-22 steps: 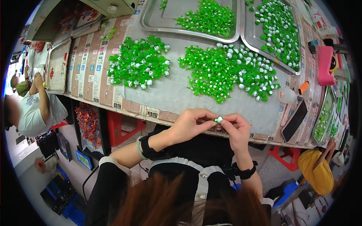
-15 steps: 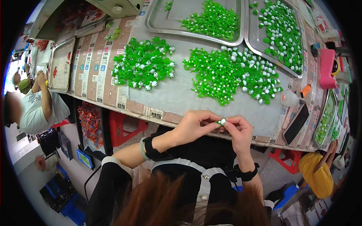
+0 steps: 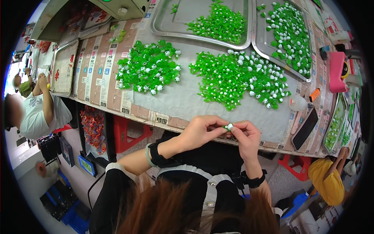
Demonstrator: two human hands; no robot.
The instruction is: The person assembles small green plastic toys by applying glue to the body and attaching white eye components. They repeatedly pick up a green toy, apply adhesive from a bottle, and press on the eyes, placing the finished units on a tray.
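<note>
My left hand (image 3: 198,132) and my right hand (image 3: 248,139) meet just over the table's near edge. Fingertips and thumbs of both pinch a small green and white plastic toy figure piece (image 3: 229,126) between them; the fingers cover part of it. Beyond my hands lies a pile of small green pieces with white dots (image 3: 220,80). Against its right side is a pile of green pieces with white, eye-like balls (image 3: 267,80). Farther left sits a separate pile of larger green and white figures (image 3: 148,68).
Two metal trays (image 3: 167,25) of green pieces stand at the back. On the right are a black phone (image 3: 305,129), a bottle (image 3: 298,103), an orange tool (image 3: 315,94) and a pink tape dispenser (image 3: 337,72). Other people sit left and right. Red pieces (image 3: 93,130) fill a bin below left.
Almost nothing differs. Both hands keep their pinch on the toy figure piece, with only a slight shift of the fingers.
</note>
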